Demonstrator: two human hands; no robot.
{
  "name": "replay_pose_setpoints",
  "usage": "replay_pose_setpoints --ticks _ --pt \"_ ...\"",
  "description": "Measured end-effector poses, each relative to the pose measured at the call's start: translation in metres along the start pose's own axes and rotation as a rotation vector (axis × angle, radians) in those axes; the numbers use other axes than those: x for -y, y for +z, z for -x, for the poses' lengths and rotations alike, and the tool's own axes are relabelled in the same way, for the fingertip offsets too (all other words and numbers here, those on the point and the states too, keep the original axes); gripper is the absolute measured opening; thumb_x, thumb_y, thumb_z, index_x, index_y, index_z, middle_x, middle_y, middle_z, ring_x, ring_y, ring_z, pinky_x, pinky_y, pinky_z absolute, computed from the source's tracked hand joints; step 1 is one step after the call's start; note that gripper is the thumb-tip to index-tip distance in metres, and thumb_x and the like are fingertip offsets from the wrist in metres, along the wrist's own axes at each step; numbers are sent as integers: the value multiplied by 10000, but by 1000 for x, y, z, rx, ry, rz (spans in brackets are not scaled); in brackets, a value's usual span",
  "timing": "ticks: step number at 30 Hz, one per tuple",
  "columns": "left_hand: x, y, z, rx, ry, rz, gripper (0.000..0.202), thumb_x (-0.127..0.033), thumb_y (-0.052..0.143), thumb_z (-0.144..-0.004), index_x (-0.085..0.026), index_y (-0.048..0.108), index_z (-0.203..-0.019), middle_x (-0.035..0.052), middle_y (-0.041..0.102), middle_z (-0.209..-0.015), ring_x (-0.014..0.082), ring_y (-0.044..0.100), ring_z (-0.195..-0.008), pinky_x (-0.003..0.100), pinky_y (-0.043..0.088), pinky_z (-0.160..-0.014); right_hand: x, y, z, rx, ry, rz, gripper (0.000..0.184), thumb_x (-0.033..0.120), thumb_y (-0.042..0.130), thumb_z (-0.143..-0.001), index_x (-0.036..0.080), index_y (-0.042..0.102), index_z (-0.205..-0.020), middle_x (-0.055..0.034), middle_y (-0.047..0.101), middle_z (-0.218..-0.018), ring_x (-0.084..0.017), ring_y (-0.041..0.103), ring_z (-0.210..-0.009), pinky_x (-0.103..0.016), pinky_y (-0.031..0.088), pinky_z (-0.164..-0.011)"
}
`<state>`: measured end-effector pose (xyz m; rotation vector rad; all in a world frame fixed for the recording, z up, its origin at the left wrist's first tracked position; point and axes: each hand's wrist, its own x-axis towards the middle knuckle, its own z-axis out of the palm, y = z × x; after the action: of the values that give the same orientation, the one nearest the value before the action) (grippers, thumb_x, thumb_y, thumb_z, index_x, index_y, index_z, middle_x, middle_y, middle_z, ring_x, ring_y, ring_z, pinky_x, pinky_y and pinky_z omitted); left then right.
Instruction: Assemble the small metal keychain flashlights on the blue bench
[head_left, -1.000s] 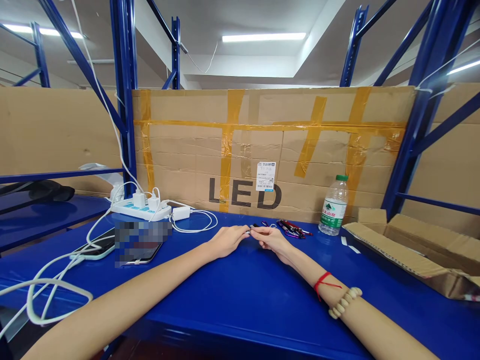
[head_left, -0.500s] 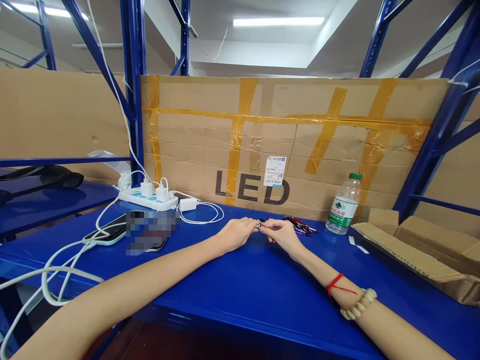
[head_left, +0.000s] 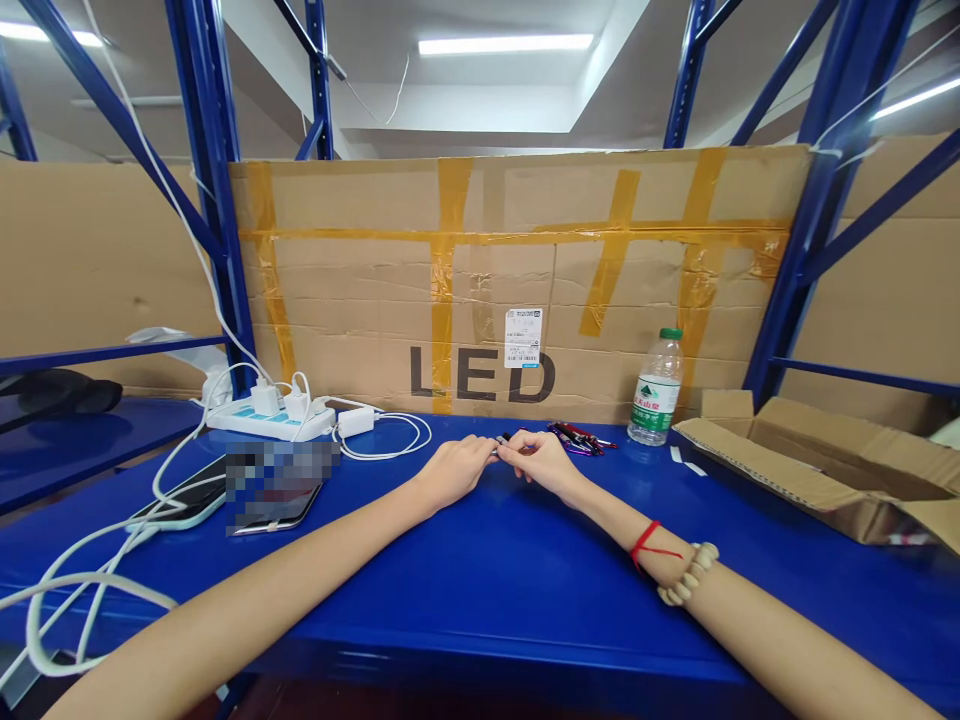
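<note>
My left hand (head_left: 459,470) and my right hand (head_left: 544,462) meet above the blue table (head_left: 465,580), fingertips almost touching. Between them is a small dark and silver pen (head_left: 501,440), mostly hidden by the fingers. The left fingers are closed around its one end, while the right thumb and forefinger pinch the other. Just behind my right hand lies a loose pile of pens (head_left: 581,438), dark, red and purple.
A water bottle (head_left: 656,390) with a green cap stands at the back right, beside an open cardboard box (head_left: 787,480). To the left are a power strip (head_left: 259,420), white cables (head_left: 97,580) and two phones (head_left: 281,515). A large cardboard panel (head_left: 360,300) rises behind.
My view has turned slightly to the right, so everything sits further left in it. Both hands stay together at the pen, with little change in their grip.
</note>
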<state>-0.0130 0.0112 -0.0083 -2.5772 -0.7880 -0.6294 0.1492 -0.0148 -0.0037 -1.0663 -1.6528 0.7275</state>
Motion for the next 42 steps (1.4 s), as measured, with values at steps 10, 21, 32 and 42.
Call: replay_pose_setpoints --ticks 10,21,32,42 --pt "-2 -1 -3 -96 -2 -11 267 -264 223 -907 -157 434 -1031 76 586 -904 175 546 -817 293 442 -713 -2 5 0 -3 185 -138 437 575 569 -597 149 512 -513 48 446 -411 -35 380 -366 -159 288 -359" --pt "-5 -3 -8 17 -255 234 232 -310 264 -894 -275 466 -1004 -37 591 -1015 150 562 -897 242 439 -710 -5 -6 -4 -78 -19 -16 375 463 645 -575 143 631 -769 13 579 -590 -40 448 -375 -167 337 -349" --pt "0 2 -5 68 -140 426 219 -291 259 -897 -195 454 -926 20 555 -915 145 514 -867 278 405 -796 -8 -14 -4 70 70 -33 295 391 656 -570 119 657 -683 -5 571 -566 -64 490 -439 -162 378 -350" --pt "-1 0 -1 32 -45 385 198 -219 270 -894 -176 464 -891 35 567 -906 152 539 -829 250 423 -719 -2 -13 -1 102 40 -8 303 399 680 -547 112 624 -625 -6 559 -567 -72 511 -452 -153 376 -342"
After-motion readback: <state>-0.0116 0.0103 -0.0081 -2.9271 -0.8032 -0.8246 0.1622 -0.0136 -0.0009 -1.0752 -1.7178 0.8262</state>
